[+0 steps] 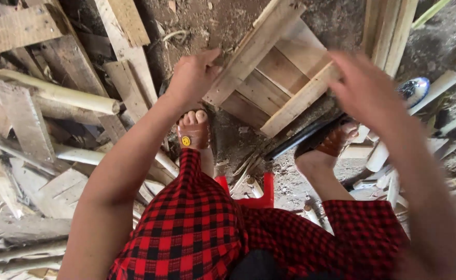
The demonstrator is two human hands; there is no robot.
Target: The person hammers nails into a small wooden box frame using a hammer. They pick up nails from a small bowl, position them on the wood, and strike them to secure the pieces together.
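Observation:
My left hand [194,78] grips the edge of a long slat on a small wooden pallet frame [269,78], which stands tilted on the dirt in front of me. My right hand [368,88] is blurred, with its fingers spread, and hovers over the frame's lower right slat. A dark, long, flat object [303,139] lies just under that hand, beside my right foot in a brown sandal [337,140]. My left foot [194,129] rests on the ground below the left hand.
Split planks and pale round poles [62,96] lie piled on the left. More planks lean at the upper right [389,31], with short pale sticks [435,88] on the right. I sit on a red stool [261,189]; a red checked garment [197,228] covers my knees.

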